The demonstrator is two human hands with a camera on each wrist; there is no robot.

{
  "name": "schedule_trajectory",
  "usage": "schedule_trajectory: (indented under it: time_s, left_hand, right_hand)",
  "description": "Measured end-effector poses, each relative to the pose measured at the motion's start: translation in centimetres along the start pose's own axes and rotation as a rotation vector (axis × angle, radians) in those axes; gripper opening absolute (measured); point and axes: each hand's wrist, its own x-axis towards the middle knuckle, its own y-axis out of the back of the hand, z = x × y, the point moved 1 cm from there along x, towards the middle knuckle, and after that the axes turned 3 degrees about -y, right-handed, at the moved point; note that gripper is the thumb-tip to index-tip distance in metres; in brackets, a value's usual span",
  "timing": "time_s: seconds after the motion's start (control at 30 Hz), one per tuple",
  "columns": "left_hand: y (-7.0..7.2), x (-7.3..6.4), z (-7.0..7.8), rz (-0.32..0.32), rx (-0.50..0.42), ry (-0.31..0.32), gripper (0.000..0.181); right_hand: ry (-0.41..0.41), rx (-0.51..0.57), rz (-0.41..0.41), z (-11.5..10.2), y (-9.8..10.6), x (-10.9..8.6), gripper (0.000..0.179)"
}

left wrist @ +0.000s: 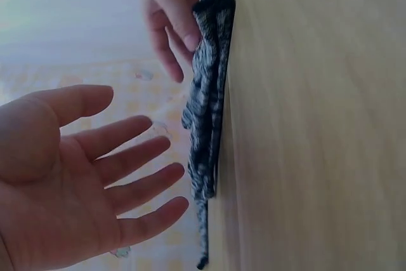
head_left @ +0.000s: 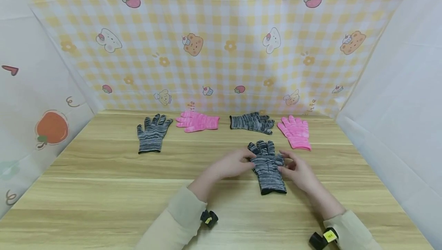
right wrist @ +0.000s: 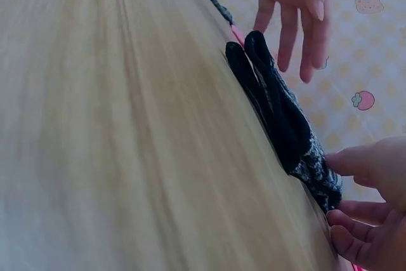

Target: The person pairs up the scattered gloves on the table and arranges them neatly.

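Observation:
A grey-and-black knit glove (head_left: 269, 169) lies on the wooden table, its fingers toward the back and its black cuff toward the front. Edge-on in the left wrist view, the glove (left wrist: 208, 93) looks layered; I cannot tell whether a second one lies beneath. My left hand (head_left: 238, 162) is at its left edge, and in the left wrist view the fingers of that hand (left wrist: 82, 169) are spread and hold nothing. At the right edge, beside the glove's thumb, is my right hand (head_left: 298, 171). In the right wrist view, the right hand (right wrist: 374, 201) has its thumb against the glove (right wrist: 285, 118), fingers loosely bent.
Along the back of the table (head_left: 103, 188) lie a grey-and-black glove (head_left: 152, 134), a pink glove (head_left: 198, 121), another grey-and-black glove (head_left: 251, 122) and another pink glove (head_left: 296, 131). A yellow checked cloth (head_left: 217, 65) hangs behind them. White sheets enclose both sides.

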Motion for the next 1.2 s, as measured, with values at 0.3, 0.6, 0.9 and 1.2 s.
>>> schedule_trajectory:
  time_s: [0.3,0.6,0.9,1.2]
  left_hand:
    - [-1.9,-0.7,2.7,-0.274,0.313,-0.175,0.037]
    - [-3.0,-1.3,3.2,-0.408,0.4,-0.218,0.04]
    - [-3.6,-1.7,3.4,-0.432,0.472,-0.201,0.046]
    - [-3.5,-2.2,3.8,-0.436,0.445,-0.155,0.048]
  right_hand:
    - [0.016,-0.004,-0.021,-0.1,0.3,0.0,0.042]
    - [-0.007,-0.045,-0.047,-0.2,0.6,0.0,0.038]
    - [-0.1,-0.108,-0.067,-0.6,0.8,0.9,0.028]
    - [-0.147,-0.198,-0.063,-0.5,0.4,1.9,0.017]
